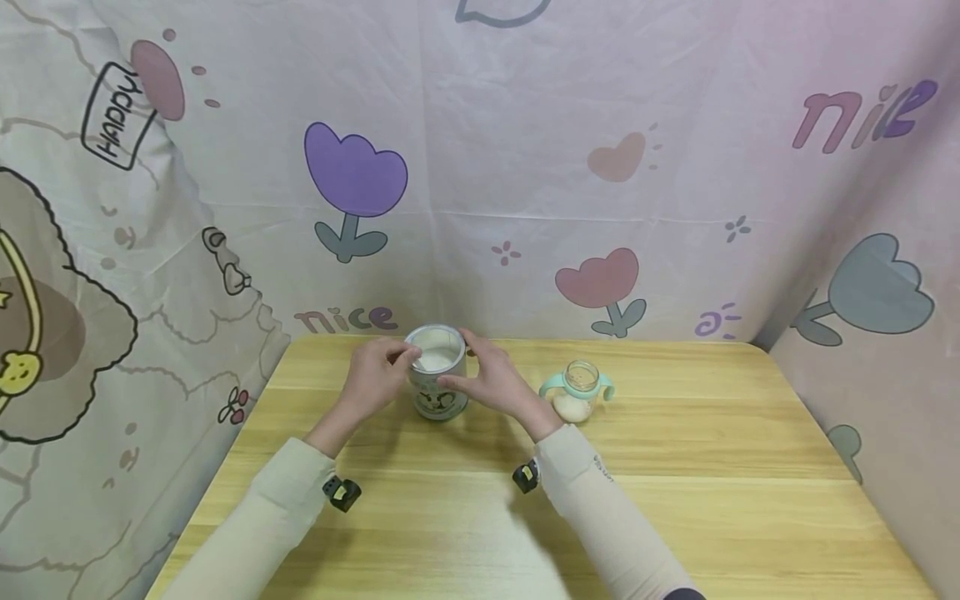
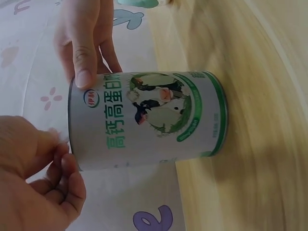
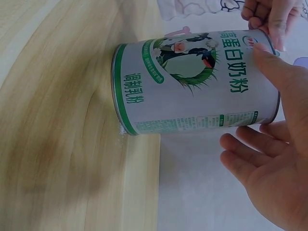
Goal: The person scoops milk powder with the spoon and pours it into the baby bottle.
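One can (image 1: 441, 403) stands on the table (image 1: 712, 450), left of one two-handled bottle (image 1: 579, 400); the right hand (image 1: 493, 379) grips its upper side, the left hand (image 1: 375, 375) bends at its rim, pinching what I can't tell.

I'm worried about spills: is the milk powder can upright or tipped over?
Upright: the head view looks down into the can, and the right wrist view shows its green-banded base on the table.
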Demonstrator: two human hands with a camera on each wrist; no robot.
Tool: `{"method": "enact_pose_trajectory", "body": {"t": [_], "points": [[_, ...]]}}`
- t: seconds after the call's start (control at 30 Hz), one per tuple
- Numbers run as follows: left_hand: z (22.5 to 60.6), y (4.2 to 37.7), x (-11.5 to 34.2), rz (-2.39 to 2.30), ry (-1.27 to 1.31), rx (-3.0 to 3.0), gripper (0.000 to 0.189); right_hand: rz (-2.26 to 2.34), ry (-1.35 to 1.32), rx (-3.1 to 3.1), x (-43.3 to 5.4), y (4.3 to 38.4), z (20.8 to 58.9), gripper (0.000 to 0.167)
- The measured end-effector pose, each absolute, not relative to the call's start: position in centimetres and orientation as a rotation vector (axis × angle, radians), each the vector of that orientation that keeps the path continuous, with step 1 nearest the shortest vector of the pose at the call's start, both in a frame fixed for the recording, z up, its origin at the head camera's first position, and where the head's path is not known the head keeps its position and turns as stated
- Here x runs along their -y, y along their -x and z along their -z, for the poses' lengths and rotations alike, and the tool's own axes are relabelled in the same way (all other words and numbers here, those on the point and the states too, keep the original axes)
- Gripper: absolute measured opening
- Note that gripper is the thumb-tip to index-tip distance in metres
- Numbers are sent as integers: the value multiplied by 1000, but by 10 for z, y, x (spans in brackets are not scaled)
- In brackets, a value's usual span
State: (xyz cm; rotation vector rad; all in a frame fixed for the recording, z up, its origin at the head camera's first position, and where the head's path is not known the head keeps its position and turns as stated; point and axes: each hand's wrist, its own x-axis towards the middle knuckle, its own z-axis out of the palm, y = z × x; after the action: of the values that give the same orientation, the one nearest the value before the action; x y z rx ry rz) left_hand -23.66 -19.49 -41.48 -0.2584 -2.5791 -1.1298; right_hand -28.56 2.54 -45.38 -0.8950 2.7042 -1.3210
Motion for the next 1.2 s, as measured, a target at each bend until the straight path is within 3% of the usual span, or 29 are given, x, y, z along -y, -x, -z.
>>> {"method": "enact_pose_trajectory", "body": {"t": [0.53,1.2], "points": [[412,238,204,1290,-92,2461,26,1327,882,-2692,-25,285,454,96],[407,234,219,1901,-418,2249,38,1300,850,-2716,-25,283,455,97]]}}
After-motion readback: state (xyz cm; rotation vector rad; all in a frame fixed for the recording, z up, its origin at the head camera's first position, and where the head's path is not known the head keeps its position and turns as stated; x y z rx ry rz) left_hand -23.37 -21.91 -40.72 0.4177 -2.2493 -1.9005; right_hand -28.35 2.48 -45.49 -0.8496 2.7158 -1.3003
